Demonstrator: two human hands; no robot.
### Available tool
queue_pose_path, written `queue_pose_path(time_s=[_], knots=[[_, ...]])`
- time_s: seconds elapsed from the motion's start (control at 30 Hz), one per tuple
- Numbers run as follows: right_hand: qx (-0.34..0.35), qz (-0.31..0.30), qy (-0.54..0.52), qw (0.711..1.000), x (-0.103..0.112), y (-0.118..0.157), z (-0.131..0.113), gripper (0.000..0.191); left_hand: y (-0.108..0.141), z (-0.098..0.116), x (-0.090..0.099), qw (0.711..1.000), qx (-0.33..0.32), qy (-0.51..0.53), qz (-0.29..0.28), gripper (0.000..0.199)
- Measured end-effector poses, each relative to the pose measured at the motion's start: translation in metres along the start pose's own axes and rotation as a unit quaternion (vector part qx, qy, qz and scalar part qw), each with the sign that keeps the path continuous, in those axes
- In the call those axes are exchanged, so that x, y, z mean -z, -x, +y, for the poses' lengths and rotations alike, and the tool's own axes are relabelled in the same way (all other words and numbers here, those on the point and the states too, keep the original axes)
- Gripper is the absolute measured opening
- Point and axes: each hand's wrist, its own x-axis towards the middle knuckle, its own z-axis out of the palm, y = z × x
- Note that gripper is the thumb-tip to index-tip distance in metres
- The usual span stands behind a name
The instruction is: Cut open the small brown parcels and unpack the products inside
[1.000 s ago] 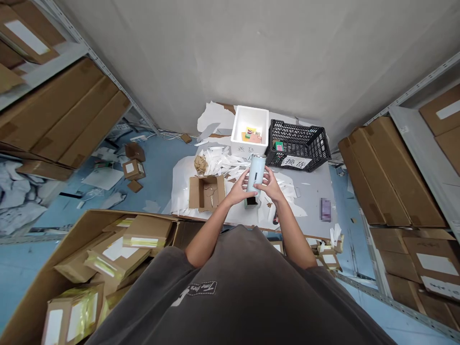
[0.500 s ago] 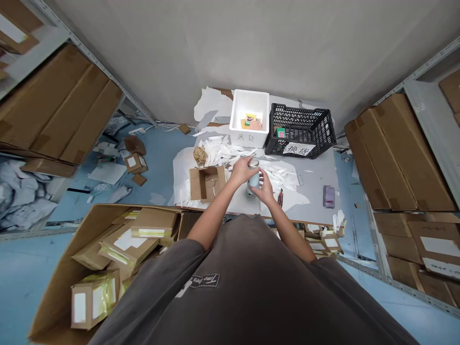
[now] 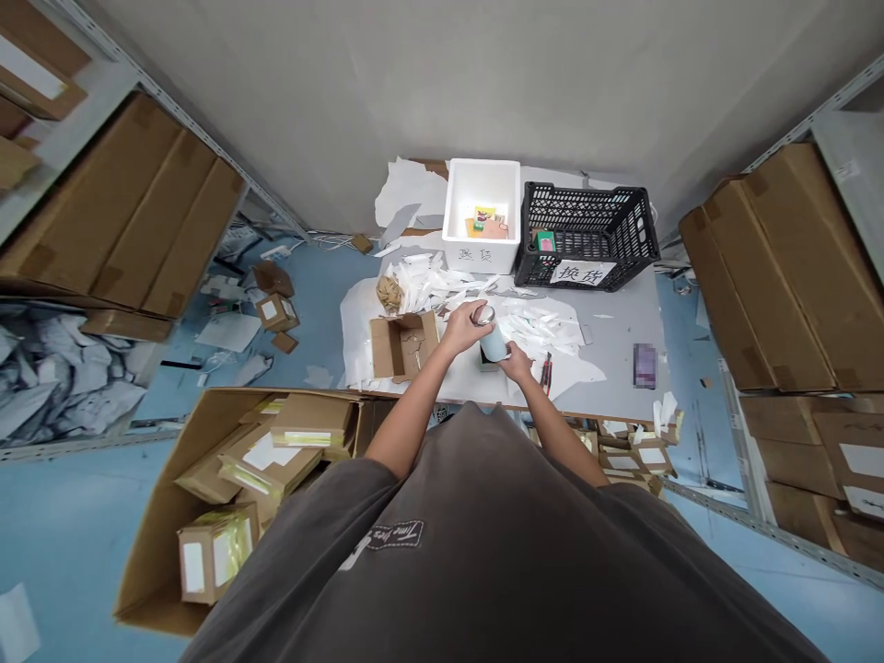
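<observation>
A pale blue bottle with a silver lid point(image 3: 493, 343) is held tilted over the table between both hands. My left hand point(image 3: 465, 327) grips it near the lid, its fingers curled round the top. My right hand point(image 3: 516, 362) is closed at the bottle's lower end. Beneath the bottle, a small dark-edged box point(image 3: 489, 366) is partly hidden. To the left stands an open cardboard box point(image 3: 387, 350), with crumpled brown paper point(image 3: 389, 293) behind it. A red and black cutter point(image 3: 546, 374) lies right of my right hand.
White paper strips point(image 3: 542, 330) cover the table's middle. At the back stand a white bin point(image 3: 482, 255) and a black crate point(image 3: 587, 239). A large carton of parcels point(image 3: 156, 516) is at lower left; shelves flank both sides.
The bottle has gone from nearly upright to tilted. My right hand has moved down to its lower end, its spread fingers now closed. The view has shifted slightly.
</observation>
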Motion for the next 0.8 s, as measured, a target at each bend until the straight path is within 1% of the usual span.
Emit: queue_pose_path(time_s=[0.07,0.2,0.3,0.4,0.5,0.57,0.67,0.73,0.8], knots=[[0.007,0.012,-0.003,1.0,-0.003,-0.001,0.004,0.023,0.003,-0.014,-0.001,1.0,0.021,0.019,0.007,0.055],[0.005,0.04,-0.038,0.998,-0.006,-0.001,0.014,0.018,0.006,-0.043,0.001,0.994,0.061,0.089,0.025,0.057],[-0.011,0.068,-0.064,0.996,-0.012,-0.002,0.019,0.011,0.005,-0.063,0.003,0.99,0.072,0.114,0.035,0.059],[-0.021,0.092,-0.083,0.992,-0.02,-0.002,0.022,0.013,0.008,-0.076,0.003,0.991,0.075,0.106,0.035,0.06],[-0.028,0.098,-0.112,0.989,-0.028,-0.002,0.025,0.02,0.017,-0.081,-0.003,0.995,0.055,0.077,0.033,0.057],[-0.035,0.101,-0.135,0.985,-0.031,-0.001,0.027,0.026,0.023,-0.079,-0.012,0.997,0.028,0.05,0.046,0.059],[-0.045,0.112,-0.161,0.98,-0.033,0.001,0.029,0.031,0.031,-0.07,-0.036,0.998,0.0,0.018,0.062,0.079],[-0.045,0.115,-0.168,0.978,-0.033,0.002,0.03,0.033,0.038,-0.066,-0.054,0.999,-0.006,0.006,0.047,0.093],[-0.033,0.114,-0.167,0.979,-0.033,0.003,0.03,0.034,0.046,-0.068,-0.072,1.0,0.002,-0.003,0.022,0.099]])
